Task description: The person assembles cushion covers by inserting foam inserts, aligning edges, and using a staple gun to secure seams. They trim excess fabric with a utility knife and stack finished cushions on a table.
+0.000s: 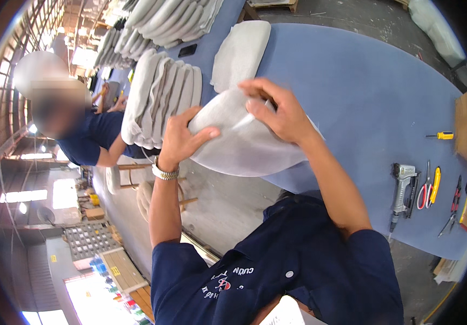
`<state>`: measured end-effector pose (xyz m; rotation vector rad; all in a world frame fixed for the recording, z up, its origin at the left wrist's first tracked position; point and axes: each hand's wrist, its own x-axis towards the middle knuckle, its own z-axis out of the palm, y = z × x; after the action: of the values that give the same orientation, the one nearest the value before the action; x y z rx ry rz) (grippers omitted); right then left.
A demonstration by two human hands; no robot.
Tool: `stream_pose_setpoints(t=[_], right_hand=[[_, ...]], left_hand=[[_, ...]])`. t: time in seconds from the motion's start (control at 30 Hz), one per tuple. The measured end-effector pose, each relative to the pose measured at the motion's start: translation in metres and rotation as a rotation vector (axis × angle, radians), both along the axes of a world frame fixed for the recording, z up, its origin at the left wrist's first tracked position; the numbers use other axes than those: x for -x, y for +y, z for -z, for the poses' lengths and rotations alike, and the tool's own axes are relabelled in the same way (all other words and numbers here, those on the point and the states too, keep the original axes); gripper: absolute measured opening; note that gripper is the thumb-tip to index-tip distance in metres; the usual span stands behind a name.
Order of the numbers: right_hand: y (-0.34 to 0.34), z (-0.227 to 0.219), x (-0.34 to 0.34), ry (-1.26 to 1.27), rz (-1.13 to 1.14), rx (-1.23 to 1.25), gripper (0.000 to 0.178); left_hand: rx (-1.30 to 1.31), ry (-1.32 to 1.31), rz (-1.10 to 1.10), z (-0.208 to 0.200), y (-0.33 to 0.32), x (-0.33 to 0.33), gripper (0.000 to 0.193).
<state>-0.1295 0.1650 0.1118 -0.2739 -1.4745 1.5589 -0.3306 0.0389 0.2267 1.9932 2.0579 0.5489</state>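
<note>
One light gray pad (222,157) is between the two hands, in front of the body, overlapping the near edge of the blue desk (347,81) in view. The left grip (182,138) is closed on its left edge, thumb across the face; the right grip (282,111) is bent over its upper right part, thumb and fingers slightly apart, and blur leaves me unable to tell whether it pinches the cloth. One other gray pad (241,57) lies flat just beyond the right grip. One stack of gray pads (163,100) stands just beyond the left grip, its layers too overlapped to count surely, with more stacks behind it and one black phone (187,50) beside them. Well to the right of the right grip are five tools: one yellow screwdriver (442,135), one staple gun (404,189), one pair of scissors (422,196), one yellow cutter (435,185) and one pair of pliers (454,206). Bare desk lies between the right grip and these tools, and reaches to the curved far edge. Below the left grip, floor (217,206) shows past the near edge. One co-worker (79,149) is left of the left grip.
</note>
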Motion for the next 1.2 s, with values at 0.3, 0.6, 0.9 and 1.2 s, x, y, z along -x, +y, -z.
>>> stream_pose_setpoints(t=[0.3,0.6,0.9,1.2], right_hand=[[-0.051,-0.003,-0.036,-0.247,-0.099,-0.241,0.044],[-0.074,0.009,-0.037,-0.186,-0.215,-0.251,0.050],[-0.079,0.001,-0.022,-0.079,0.091,-0.354,0.042],[-0.080,-0.019,-0.015,-0.055,-0.032,0.017,0.024]], left_hand=[[-0.086,-0.129,-0.011,0.011,-0.039,0.028,0.071],[-0.256,0.040,-0.031,0.013,-0.070,0.005,0.070],[-0.315,-0.091,-0.096,0.024,-0.079,0.000,0.072],[-0.269,-0.070,-0.064,0.019,-0.075,-0.014,0.073]])
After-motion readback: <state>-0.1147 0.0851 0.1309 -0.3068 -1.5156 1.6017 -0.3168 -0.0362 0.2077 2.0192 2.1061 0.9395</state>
